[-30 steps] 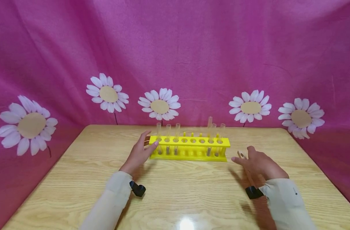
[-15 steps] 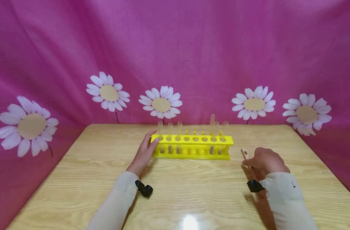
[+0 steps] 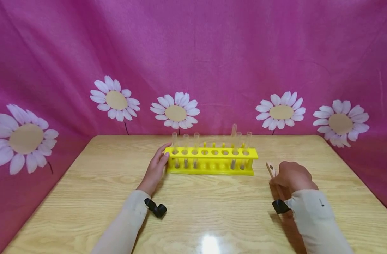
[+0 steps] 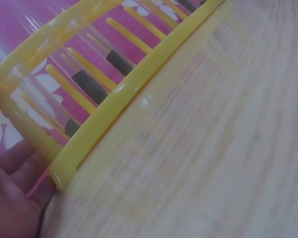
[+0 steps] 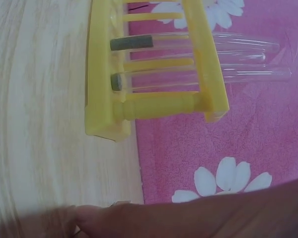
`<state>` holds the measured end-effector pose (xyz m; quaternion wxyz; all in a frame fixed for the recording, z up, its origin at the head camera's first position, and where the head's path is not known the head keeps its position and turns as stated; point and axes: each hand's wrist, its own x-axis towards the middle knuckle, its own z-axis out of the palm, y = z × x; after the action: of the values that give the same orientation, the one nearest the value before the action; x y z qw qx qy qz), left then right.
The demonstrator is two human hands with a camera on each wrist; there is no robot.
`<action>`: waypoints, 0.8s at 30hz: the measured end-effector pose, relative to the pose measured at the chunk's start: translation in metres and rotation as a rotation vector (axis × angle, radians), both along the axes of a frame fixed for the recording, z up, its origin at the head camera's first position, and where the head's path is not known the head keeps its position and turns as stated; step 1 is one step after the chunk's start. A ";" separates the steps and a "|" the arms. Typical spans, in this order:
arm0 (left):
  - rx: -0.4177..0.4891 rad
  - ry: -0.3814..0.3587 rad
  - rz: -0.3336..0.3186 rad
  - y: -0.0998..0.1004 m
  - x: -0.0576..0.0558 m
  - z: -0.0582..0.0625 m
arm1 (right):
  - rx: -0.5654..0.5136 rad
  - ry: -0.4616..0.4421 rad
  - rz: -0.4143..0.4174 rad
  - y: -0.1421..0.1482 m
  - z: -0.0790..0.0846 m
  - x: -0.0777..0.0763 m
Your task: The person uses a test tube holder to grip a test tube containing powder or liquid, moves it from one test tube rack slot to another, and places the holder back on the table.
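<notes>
A yellow test tube rack stands upright on the table, with three test tubes at its left end and two at its right. Dark grey matter lies in the tubes' bottoms. Another tube rises behind the right pair, over the peg row. My left hand holds the rack's left end, thumb in front and fingers behind. To the right of the rack, my right hand grips a wooden test tube holder near the tabletop. Its fingertips are mostly hidden in both views.
The wooden table extends in front of the rack and to both sides. Behind its far edge hangs a magenta cloth printed with white daisies. Yellow pegs line the rack's back. Middle holes of the rack hold no tubes.
My right fingers, extended over the wooden holder a second ago, have curled onto it. The left hand stays at the rack's end, its thumb slightly shifted. The head view has moved a little.
</notes>
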<state>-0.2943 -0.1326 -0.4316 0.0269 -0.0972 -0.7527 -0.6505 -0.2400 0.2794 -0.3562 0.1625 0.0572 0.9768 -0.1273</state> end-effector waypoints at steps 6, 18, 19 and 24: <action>0.000 0.015 0.005 0.002 0.003 0.000 | 0.007 0.022 0.026 0.000 -0.001 0.005; 0.015 0.031 0.008 0.004 0.004 -0.003 | 0.028 0.043 0.040 -0.001 0.001 0.008; 0.024 0.034 0.005 0.003 0.004 -0.003 | 0.027 0.041 0.035 -0.001 0.000 0.008; 0.034 0.025 -0.012 0.002 0.002 -0.004 | 0.018 0.036 0.008 0.002 0.001 0.008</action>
<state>-0.2920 -0.1303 -0.4351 0.0342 -0.1094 -0.7407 -0.6620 -0.2318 0.2810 -0.3557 0.1447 0.0524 0.9809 -0.1190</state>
